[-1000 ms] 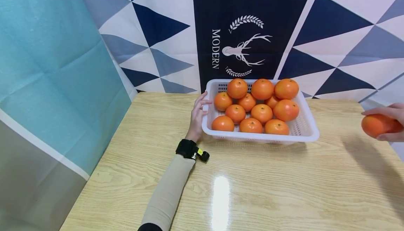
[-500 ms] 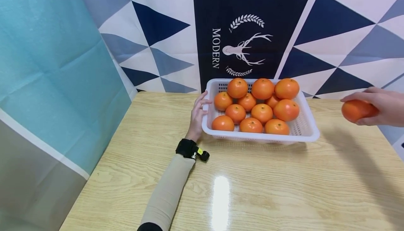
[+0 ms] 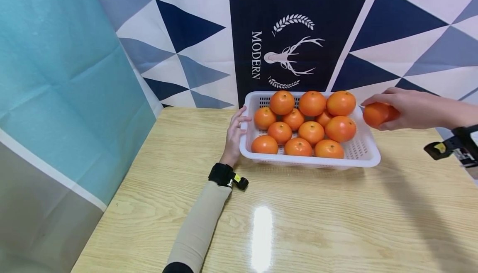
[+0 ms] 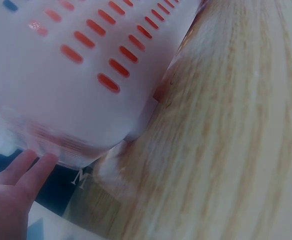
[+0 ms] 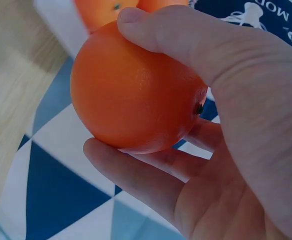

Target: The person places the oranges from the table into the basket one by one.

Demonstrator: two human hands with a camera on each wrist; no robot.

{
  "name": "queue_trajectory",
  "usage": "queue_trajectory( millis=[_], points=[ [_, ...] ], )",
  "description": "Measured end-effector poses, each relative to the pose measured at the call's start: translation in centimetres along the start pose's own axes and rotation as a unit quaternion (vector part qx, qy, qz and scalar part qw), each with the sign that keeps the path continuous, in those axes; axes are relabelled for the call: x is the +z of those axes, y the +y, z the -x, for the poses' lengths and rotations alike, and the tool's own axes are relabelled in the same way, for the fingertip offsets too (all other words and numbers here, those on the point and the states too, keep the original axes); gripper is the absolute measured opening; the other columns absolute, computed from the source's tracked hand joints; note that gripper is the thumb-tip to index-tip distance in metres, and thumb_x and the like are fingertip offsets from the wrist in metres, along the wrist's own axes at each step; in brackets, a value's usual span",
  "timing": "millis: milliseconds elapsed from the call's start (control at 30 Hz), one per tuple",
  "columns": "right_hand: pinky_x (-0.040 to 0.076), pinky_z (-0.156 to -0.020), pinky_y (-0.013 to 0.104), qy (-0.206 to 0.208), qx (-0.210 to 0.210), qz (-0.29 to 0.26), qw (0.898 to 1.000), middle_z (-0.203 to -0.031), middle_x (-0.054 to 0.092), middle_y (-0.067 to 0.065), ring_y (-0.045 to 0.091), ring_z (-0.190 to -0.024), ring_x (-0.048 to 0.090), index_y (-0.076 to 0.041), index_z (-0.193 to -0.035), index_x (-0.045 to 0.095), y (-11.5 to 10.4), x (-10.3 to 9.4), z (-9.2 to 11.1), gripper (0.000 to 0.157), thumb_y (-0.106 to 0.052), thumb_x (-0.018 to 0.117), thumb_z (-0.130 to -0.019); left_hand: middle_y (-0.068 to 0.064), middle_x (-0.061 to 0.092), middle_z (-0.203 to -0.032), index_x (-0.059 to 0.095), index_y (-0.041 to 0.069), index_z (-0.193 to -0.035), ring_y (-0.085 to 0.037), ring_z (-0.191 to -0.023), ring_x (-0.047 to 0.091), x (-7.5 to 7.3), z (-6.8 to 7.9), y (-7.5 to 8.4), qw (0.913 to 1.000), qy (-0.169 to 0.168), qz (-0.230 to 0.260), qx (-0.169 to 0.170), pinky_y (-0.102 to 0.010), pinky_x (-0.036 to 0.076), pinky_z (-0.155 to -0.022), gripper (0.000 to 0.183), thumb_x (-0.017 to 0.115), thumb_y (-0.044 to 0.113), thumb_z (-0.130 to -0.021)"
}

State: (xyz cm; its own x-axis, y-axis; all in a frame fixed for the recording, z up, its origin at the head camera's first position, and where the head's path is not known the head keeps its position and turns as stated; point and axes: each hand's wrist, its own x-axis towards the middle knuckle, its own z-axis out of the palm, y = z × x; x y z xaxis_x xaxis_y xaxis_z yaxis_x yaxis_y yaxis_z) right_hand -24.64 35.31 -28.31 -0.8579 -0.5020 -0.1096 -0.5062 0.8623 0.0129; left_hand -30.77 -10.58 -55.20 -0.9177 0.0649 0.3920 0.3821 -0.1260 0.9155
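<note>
A white plastic basket (image 3: 310, 160) with slotted walls stands on the table, holding several oranges (image 3: 311, 132). At its left end my left hand (image 3: 232, 138) holds the rim, fingertips lying over the edge. In the left wrist view, two fingers of that hand meet the translucent rim below the slotted wall (image 4: 101, 107). My right hand (image 3: 414, 109) grips another orange (image 3: 376, 114) just outside the basket's right rim. Seen from the right wrist, the thumb lies over the top of this orange (image 5: 131, 90), fingers underneath, and a small green stem end faces the palm.
The light wood table (image 3: 298, 215) extends in front of the basket. Behind it hangs a cloth with blue, grey and white triangles (image 3: 192, 28) and a dark deer panel (image 3: 284, 57). A teal cloth (image 3: 71, 69) borders the left side.
My right hand has come in from the far right with the orange, moving left and slightly up to the basket's right end. The left hand keeps its place on the rim.
</note>
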Motion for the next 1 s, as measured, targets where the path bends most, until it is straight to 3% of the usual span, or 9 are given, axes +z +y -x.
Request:
queue_trajectory(
  millis=[333, 500, 700, 867, 1000],
  points=[
    [0.062, -0.087, 0.051, -0.01, -0.031, -0.041, 0.999, -0.13, 0.069, 0.027, 0.035, -0.109, 0.066, -0.006, -0.147, 0.068, -2.7, -0.7, -3.7, 0.072, -0.011, 0.099, -0.082, 0.014, 0.045, -0.178, 0.077, 0.018, -0.126, -0.016, -0.172, 0.032, -0.1, 0.0, -0.4, 0.9999, -0.003, 0.012, 0.001, -0.059, 0.033, -0.138, 0.041, 0.051, 0.011, -0.094],
    [0.061, -0.089, 0.051, -0.024, -0.043, -0.045, 0.998, -0.13, 0.067, 0.024, 0.033, -0.109, 0.065, -0.01, -0.151, 0.066, -4.2, -1.1, -5.3, 0.075, -0.013, 0.098, -0.084, 0.014, 0.045, -0.179, 0.077, 0.019, -0.127, -0.015, -0.172, 0.031, -0.2, 0.0, -0.3, 0.9999, -0.007, 0.006, 0.004, -0.06, 0.028, -0.14, 0.041, 0.051, 0.012, -0.095],
    [0.06, -0.098, 0.063, -0.049, -0.045, -0.053, 0.996, -0.14, 0.063, 0.028, 0.04, -0.115, 0.066, -0.01, -0.153, 0.064, -7.1, -1.9, -7.4, 0.072, -0.017, 0.096, -0.088, 0.018, 0.046, -0.177, 0.077, 0.021, -0.126, -0.012, -0.171, 0.033, -0.3, 0.0, -0.1, 1.0, -0.001, 0.005, -0.006, -0.059, 0.03, -0.139, 0.042, 0.051, 0.012, -0.094],
    [0.059, -0.102, 0.064, -0.057, -0.058, -0.071, 0.994, -0.142, 0.062, 0.025, 0.039, -0.117, 0.064, -0.015, -0.156, 0.063, -10.0, -2.2, -9.1, 0.071, -0.017, 0.093, -0.092, 0.018, 0.046, -0.177, 0.077, 0.02, -0.125, -0.012, -0.17, 0.034, -0.2, 0.0, -0.1, 0.9998, -0.002, 0.012, -0.014, -0.06, 0.035, -0.137, 0.041, 0.05, 0.012, -0.094],
    [0.058, -0.107, 0.063, -0.061, -0.071, -0.095, 0.991, -0.149, 0.06, 0.023, 0.039, -0.121, 0.063, -0.017, -0.157, 0.063, -11.7, -2.2, -9.9, 0.069, -0.015, 0.091, -0.094, 0.018, 0.045, -0.177, 0.076, 0.02, -0.126, -0.013, -0.171, 0.033, -0.1, -0.1, -0.1, 0.9999, -0.006, 0.006, -0.013, -0.061, 0.032, -0.138, 0.041, 0.051, 0.011, -0.094]
  ],
)
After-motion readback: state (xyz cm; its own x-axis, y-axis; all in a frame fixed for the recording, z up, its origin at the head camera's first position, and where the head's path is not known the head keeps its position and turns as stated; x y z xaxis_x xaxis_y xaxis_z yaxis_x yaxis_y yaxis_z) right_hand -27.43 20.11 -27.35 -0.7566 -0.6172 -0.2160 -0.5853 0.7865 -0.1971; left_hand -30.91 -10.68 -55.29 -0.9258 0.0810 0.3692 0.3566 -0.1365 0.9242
